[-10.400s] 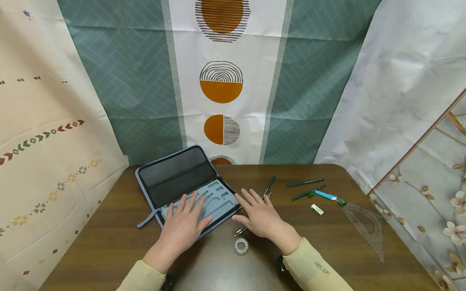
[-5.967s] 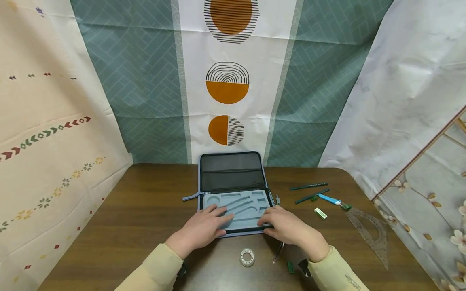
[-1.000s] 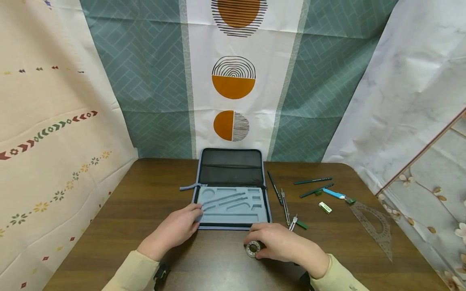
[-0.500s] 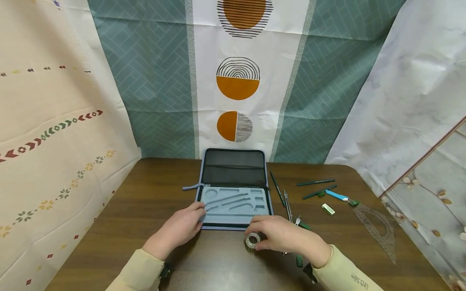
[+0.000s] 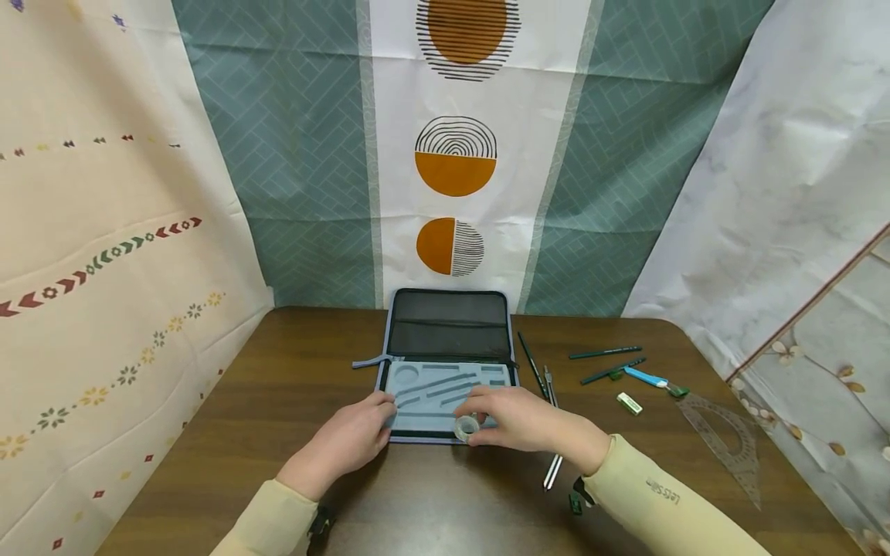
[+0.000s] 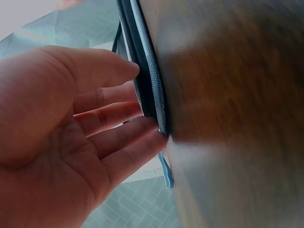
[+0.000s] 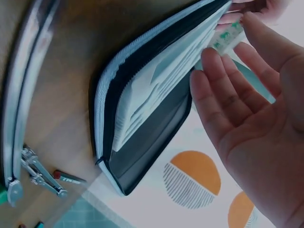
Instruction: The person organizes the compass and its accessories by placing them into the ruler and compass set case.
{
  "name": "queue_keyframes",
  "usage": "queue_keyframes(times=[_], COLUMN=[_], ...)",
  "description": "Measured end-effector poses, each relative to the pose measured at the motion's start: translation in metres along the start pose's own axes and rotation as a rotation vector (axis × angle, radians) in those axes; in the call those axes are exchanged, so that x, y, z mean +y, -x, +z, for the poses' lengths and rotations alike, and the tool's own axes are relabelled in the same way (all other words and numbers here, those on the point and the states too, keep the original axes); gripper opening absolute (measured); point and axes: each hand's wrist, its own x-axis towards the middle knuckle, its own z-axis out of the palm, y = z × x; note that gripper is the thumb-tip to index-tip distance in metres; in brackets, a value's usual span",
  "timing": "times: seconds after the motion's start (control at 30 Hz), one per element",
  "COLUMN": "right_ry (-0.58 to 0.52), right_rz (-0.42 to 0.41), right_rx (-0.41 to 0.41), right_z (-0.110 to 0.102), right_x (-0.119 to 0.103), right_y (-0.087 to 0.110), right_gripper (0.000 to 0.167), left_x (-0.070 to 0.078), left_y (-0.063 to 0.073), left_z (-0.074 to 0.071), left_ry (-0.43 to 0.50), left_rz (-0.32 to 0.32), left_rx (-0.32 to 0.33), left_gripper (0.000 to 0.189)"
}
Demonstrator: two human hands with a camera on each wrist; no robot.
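Note:
A blue-edged zip case (image 5: 455, 441) lies unfolded on the table, its black lid (image 5: 448, 324) leaning back. Its light-blue insert (image 5: 417, 424) has shaped recesses, one of them round at the upper left. My left hand (image 5: 348, 436) holds the case's front left corner; in the left wrist view the thumb is at the rim and the fingertips touch the edge. My right hand (image 5: 518, 418) pinches a small roll of clear tape (image 5: 467, 428) over the insert's front part. Green print shows on the tape roll (image 7: 227, 36) in the right wrist view.
Right of the case lie a compass (image 5: 553, 471), a dark pencil (image 5: 531, 363) and a green piece (image 5: 575, 504). Farther right are two pencils (image 5: 605, 352), a blue-handled brush (image 5: 647, 377), an eraser (image 5: 629, 403) and a clear protractor (image 5: 726, 444).
My right hand has taken the tape roll from the table in front of the case up over the insert. The left hand stays at the case's left corner. Earlier, the case was turned straight.

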Motion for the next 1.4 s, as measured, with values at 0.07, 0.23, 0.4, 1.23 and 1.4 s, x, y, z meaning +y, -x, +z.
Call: queue_keyframes(times=[0.07, 0.23, 0.4, 1.23, 1.4], right_ry=[0.005, 0.010, 0.029, 0.184, 0.166], right_rz=[-0.006, 0.007, 0.043, 0.175, 0.216], right_rx=[0.011, 0.019, 0.014, -0.011, -0.009], right_z=[-0.001, -0.004, -0.008, -0.002, -0.001], right_x=[0.004, 0.011, 0.015, 0.017, 0.019], right_y=[-0.006, -0.018, -0.028, -0.095, -0.109], right_gripper=[0.038, 0.037, 0.038, 0.037, 0.037], left_x=[0.001, 0.001, 0.001, 0.003, 0.003], left_y=[0.000, 0.001, 0.001, 0.001, 0.000], left_z=[0.000, 0.001, 0.002, 0.004, 0.003], left_ry=[0.004, 0.001, -0.017, -0.004, 0.002], left_rz=[-0.012, -0.013, 0.009, -0.013, -0.022], left_rx=[-0.006, -0.008, 0.017, -0.002, -0.027], left_gripper=[0.030, 0.028, 0.027, 0.028, 0.030])
